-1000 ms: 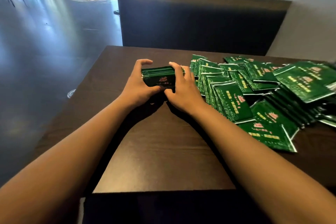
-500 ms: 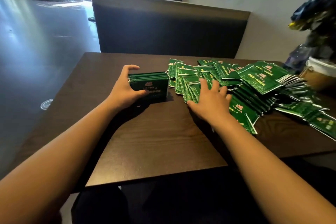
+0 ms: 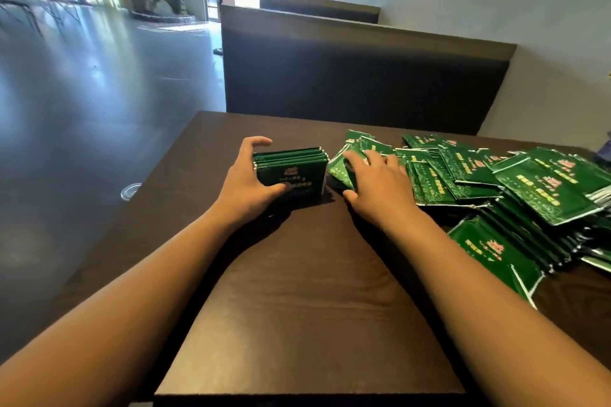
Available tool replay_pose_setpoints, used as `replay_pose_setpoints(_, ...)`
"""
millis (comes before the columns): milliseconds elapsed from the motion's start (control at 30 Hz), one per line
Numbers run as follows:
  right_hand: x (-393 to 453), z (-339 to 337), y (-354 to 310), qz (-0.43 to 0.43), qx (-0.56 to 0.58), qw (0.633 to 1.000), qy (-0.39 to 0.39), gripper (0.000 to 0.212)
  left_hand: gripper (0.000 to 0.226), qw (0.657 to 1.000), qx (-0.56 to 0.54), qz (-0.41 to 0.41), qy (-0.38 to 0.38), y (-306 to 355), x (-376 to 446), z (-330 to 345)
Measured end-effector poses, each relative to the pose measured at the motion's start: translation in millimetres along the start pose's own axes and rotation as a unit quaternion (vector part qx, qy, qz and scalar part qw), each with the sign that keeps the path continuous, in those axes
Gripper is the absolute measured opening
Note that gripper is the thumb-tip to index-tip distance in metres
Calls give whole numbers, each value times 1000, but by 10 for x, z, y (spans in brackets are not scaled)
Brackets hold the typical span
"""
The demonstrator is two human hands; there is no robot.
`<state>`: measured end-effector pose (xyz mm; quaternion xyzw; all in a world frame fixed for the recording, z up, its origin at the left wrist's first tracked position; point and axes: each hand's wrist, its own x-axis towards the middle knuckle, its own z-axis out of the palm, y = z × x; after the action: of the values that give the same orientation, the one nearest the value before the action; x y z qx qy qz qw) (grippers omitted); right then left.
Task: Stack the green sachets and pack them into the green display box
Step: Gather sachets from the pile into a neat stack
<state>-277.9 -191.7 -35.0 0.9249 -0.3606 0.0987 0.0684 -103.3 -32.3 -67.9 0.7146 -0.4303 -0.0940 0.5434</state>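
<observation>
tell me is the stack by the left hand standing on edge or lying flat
On edge: the stack shows its printed front and top edges, held by the left hand.

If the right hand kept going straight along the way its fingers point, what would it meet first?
The right hand already rests on the near edge of the loose sachets, fingers pointing up and left. Going on, it would probably meet more of that pile's far-left sachets, then bare table; depth is unclear.
</observation>
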Motion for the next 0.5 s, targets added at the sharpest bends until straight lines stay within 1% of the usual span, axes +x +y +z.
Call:
replay_pose_setpoints(133, 32, 248, -8, -24, 8, 998, 58, 60, 76, 1000, 7, -10, 28, -75, 59, -31)
replay_pose_setpoints(200, 42, 296, -5, -27, 32, 995, 93, 58, 75, 999, 11, -14, 43, -100, 81, -51)
replay_pose_setpoints(333, 56, 291, -55, -59, 84, 983, 152, 48, 73, 997, -26, -42, 63, -156, 92, -76)
replay_pose_setpoints(400, 29, 306, -116, -67, 89, 981, 160, 49, 74, 996, -40, -52, 66, -178, 101, -88)
replay_pose_setpoints(500, 4, 308, -169, -59, 82, 984, 145, 59, 75, 994, -62, -69, 59, -197, 110, -86)
